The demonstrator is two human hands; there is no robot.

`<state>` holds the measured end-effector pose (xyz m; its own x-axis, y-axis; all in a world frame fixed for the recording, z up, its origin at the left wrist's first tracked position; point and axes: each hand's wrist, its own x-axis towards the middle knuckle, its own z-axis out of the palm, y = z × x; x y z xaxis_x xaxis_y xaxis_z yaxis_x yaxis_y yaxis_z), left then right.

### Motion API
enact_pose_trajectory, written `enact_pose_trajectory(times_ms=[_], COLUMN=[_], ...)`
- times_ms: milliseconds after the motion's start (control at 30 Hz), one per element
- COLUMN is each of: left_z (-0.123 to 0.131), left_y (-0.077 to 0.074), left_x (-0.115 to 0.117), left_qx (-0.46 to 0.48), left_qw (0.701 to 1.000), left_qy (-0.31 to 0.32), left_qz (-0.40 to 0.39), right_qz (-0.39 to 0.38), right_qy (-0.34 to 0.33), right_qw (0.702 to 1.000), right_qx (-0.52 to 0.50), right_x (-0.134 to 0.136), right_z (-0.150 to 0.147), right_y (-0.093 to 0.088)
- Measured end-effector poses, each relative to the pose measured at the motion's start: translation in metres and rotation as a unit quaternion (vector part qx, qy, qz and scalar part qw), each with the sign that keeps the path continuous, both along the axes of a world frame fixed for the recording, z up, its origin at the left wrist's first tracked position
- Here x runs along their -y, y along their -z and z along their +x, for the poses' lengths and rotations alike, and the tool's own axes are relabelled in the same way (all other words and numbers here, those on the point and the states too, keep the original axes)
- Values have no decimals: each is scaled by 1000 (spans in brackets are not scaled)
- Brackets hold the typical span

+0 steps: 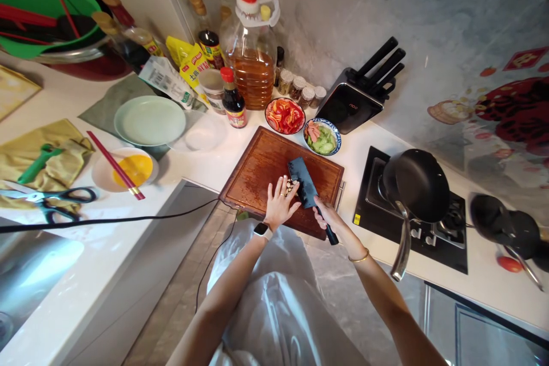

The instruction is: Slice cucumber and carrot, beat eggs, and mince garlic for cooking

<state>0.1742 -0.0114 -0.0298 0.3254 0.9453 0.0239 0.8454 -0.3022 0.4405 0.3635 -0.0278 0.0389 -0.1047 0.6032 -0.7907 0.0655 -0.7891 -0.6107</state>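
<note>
My right hand (pixel 325 213) grips a black-handled cleaver (pixel 303 180), its dark blade lying over the wooden cutting board (pixel 257 168). Fingers spread, my left hand (pixel 281 204) rests beside the blade at a small heap of pale chopped pieces (pixel 290 186); their kind is too small to tell. Part of that heap is hidden by the hand. Behind the board stand a bowl of cut red pieces (pixel 285 115), perhaps tomato or pepper, and a blue-patterned bowl (pixel 338 143) with green slices and pink pieces.
A black knife block (pixel 351 104) and a large oil jug (pixel 253 68) stand along the wall. To the right is a gas stove (pixel 364 206) with a black wok (pixel 416 183). Leftward are a bowl of beaten egg (pixel 139 168), a pale plate (pixel 150 120), scissors (pixel 43 197) and a black cable (pixel 171 217).
</note>
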Motion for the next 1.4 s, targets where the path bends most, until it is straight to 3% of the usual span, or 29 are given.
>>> enact_pose_trajectory(times_ms=[167, 267, 333, 433, 500, 600, 833, 1133, 1400], left_z=[-2, -11, -19, -29, -33, -31, -15, -11, -34], left_y=[2, -2, -12, -34, -48, -55, -36, -21, -27], left_x=[4, 7, 7, 4, -1, -10, -34, -71, -71], left_qx=[0, 25, 50, 69, 69, 49, 12, 25, 8], left_qw=[999, 999, 994, 981, 987, 998, 992, 987, 990], left_qy=[-41, -48, -96, -167, -130, -33, 113, 138, 117], left_qz=[-4, 8, 33, 73, 67, 14, -49, -82, -74], right_qz=[5, 64, 127, 183, 195, 238, 290, 303, 287], right_qy=[-27, -86, -157, -275, -327, -357, -370, -378, -349], right_qw=[999, 984, 944, 847, 795, 761, 757, 774, 802], right_qx=[32, 139, 261, 416, 471, 487, 453, 408, 391], right_x=[3, 7, 10, 13, 15, 18, 18, 15, 15], right_z=[-5, -6, -7, -8, -8, -10, -19, -20, -9], right_y=[1, 0, -1, -3, -3, 1, 8, 9, 10])
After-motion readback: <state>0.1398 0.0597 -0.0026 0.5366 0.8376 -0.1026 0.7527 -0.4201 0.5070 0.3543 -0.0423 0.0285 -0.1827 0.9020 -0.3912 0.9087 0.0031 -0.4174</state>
